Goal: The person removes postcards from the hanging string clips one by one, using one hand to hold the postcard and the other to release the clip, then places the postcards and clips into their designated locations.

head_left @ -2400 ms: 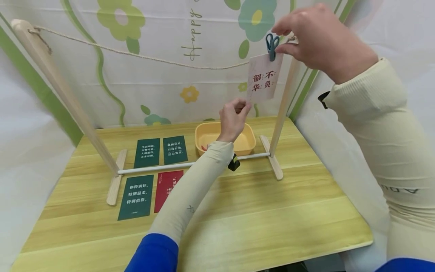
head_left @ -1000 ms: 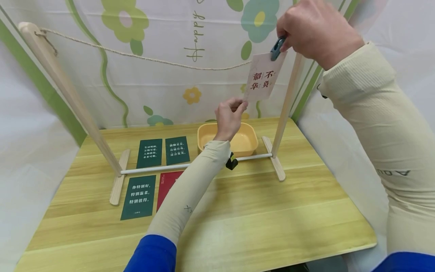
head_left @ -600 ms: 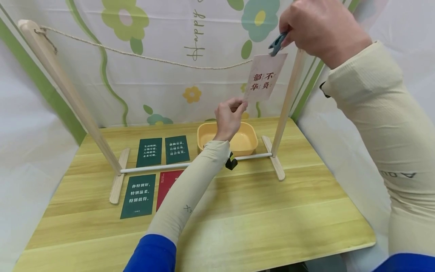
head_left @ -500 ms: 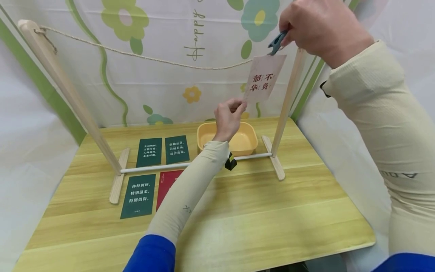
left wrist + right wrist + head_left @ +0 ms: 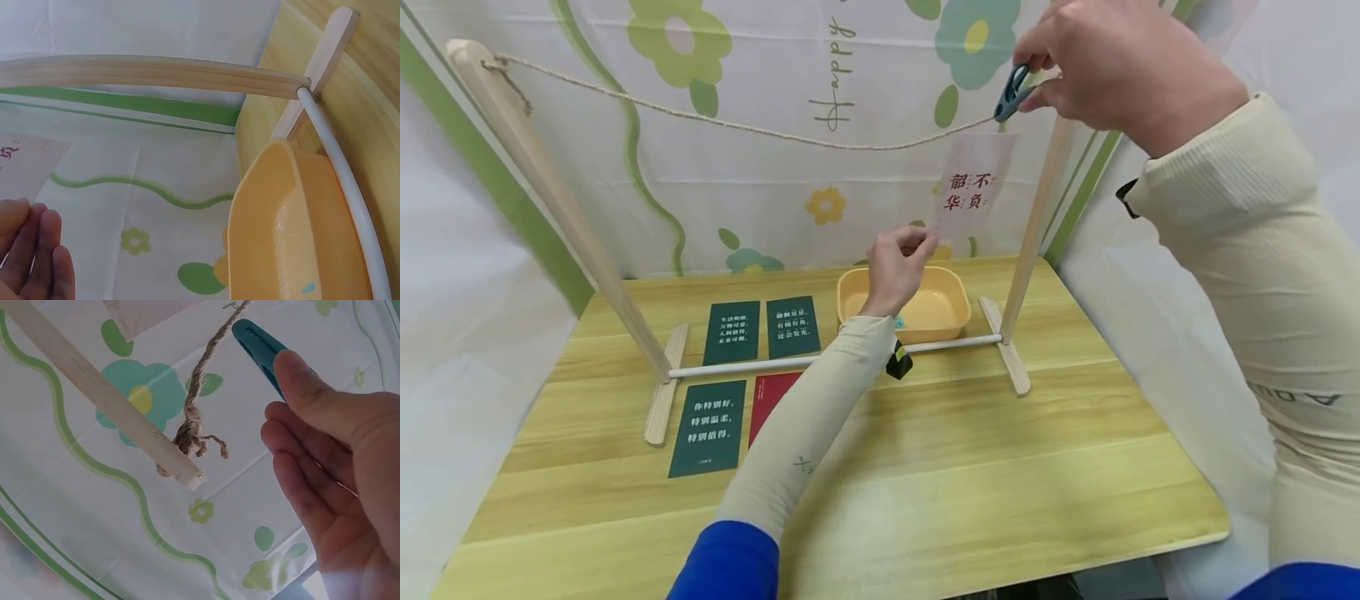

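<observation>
A pale pink card with red characters hangs in the air, its lower left corner pinched by my left hand. In the left wrist view, a corner of that card shows above the fingertips. My right hand pinches a blue clothespin at the twine, near the right post. The clothespin's tip meets the twine, and the card's top edge sits just below, apart from the clothespin. The right wrist view shows the clothespin between thumb and fingers beside the knotted twine end.
The wooden frame has a left post, a right post and a white crossbar. A yellow basin stands behind the bar. Several green cards and a red card lie on the wooden table.
The clothespin was over the card's top edge earlier; now it is off it and at the twine. The card has shifted slightly down and left with my left hand.
</observation>
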Available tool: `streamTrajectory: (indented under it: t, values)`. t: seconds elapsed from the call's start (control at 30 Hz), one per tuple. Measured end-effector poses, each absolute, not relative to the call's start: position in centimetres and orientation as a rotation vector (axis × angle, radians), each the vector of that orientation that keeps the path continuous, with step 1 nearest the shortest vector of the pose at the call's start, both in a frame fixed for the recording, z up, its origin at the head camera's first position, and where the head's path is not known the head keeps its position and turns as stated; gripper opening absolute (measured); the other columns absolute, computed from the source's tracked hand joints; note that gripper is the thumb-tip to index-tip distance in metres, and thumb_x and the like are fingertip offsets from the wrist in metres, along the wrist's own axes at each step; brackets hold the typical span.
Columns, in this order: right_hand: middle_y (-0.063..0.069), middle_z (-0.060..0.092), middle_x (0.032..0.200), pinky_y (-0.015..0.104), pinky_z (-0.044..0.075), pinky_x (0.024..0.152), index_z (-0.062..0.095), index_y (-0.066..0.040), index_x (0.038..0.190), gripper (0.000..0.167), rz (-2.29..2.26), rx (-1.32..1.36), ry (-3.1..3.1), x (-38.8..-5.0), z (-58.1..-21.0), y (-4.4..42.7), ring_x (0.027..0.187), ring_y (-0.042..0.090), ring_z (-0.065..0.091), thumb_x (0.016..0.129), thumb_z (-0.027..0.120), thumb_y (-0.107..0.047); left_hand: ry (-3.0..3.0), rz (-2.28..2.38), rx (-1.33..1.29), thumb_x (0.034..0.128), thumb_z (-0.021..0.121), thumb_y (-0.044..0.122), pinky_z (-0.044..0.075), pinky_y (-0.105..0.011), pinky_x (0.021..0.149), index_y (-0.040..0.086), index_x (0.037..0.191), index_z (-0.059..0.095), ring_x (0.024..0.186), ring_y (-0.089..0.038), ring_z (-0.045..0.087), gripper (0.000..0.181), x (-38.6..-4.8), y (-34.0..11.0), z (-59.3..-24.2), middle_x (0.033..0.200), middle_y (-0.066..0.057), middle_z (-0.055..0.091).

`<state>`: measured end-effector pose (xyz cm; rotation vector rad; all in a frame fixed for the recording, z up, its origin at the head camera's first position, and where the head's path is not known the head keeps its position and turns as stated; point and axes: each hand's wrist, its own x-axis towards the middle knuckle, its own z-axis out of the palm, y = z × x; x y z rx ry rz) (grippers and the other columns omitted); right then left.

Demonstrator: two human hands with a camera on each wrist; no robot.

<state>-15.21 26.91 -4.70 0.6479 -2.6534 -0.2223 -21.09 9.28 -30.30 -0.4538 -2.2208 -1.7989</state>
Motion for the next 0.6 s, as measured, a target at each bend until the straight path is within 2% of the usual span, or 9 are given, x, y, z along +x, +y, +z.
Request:
streamTrajectory:
  t: [0.1, 0.3, 0.47, 0.6]
  values:
    - [0.033, 0.071, 0.113, 0.062, 0.054, 0.090, 0.072, 0.010, 0.111, 0.025, -0.204, 0.694, -2.616, -15.2, -5.1, 26.7, 0.099, 0.043, 0.061, 0.091, 0.081, -0.002, -2.242, -1.820, -0.426, 0.1010, 0.074, 0.019, 0.058, -0.023, 0.077, 0.005, 0.109, 0.081, 0.088, -0.018, 0.071, 0.017, -21.2, 8.8, -30.5, 0.100, -0.011, 0.080]
    - [0.033, 0.073, 0.114, 0.061, 0.054, 0.099, 0.073, 0.011, 0.115, 0.033, -0.194, 0.746, -2.554, -15.2, -5.8, 26.4, 0.104, 0.044, 0.063, 0.089, 0.084, -0.006, -2.278, -1.844, -0.392, 0.1004, 0.074, 0.020, 0.055, -0.024, 0.077, 0.006, 0.105, 0.081, 0.086, -0.016, 0.069, 0.016, -21.5, 7.9, -30.7, 0.095, -0.009, 0.078]
    - [0.030, 0.076, 0.108, 0.058, 0.056, 0.091, 0.076, 0.009, 0.109, 0.029, -0.184, 0.833, -2.530, -15.4, -6.5, 26.4, 0.096, 0.042, 0.070, 0.087, 0.086, -0.008, -2.271, -1.902, -0.339, 0.0999, 0.072, 0.018, 0.052, -0.022, 0.075, 0.005, 0.100, 0.080, 0.083, -0.014, 0.068, 0.015, -21.8, 7.2, -31.2, 0.091, -0.008, 0.077]
    - [0.027, 0.076, 0.102, 0.057, 0.057, 0.086, 0.076, 0.007, 0.102, 0.025, -0.177, 0.872, -2.536, -15.5, -7.2, 26.5, 0.092, 0.040, 0.069, 0.086, 0.087, -0.010, -2.276, -1.948, -0.296, 0.1009, 0.071, 0.017, 0.052, -0.022, 0.074, 0.004, 0.099, 0.080, 0.083, -0.014, 0.069, 0.016, -21.9, 6.6, -31.7, 0.091, -0.008, 0.077]
